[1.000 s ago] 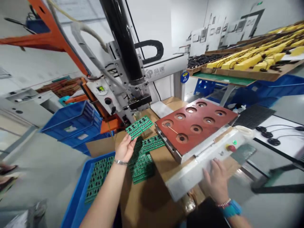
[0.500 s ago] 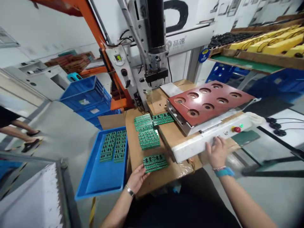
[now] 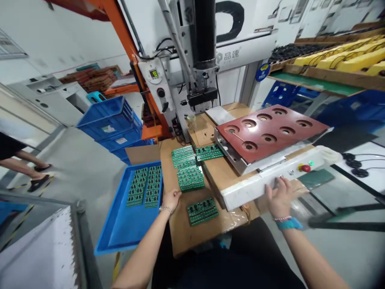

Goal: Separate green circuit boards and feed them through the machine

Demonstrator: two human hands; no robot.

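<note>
My left hand (image 3: 172,200) is over the cardboard-covered bench, fingers curled together with no object visible in them. Its fingertips are close to the lower left corner of a pile of green circuit boards (image 3: 190,178). A separate circuit board (image 3: 202,211) with black round parts lies in front, apart from the hand. My right hand (image 3: 279,200) rests at the white control bar (image 3: 245,194), fingers stretched towards a small button on it. Beyond the bar sits a reddish-brown fixture plate (image 3: 267,130) with several round recesses. Another circuit board (image 3: 209,152) lies beside the pile, near the fixture.
A blue tray (image 3: 116,233) holding two rows of boards stands on the left. Blue crates (image 3: 104,120) are stacked behind it. The machine head (image 3: 204,96) hangs over the back of the bench. A red emergency button (image 3: 306,168) sits on the bar. Another person's legs (image 3: 25,164) show far left.
My left hand has let go of the front circuit board and moved up and left, towards the pile. My right hand stays at the control bar. The view has shifted slightly.
</note>
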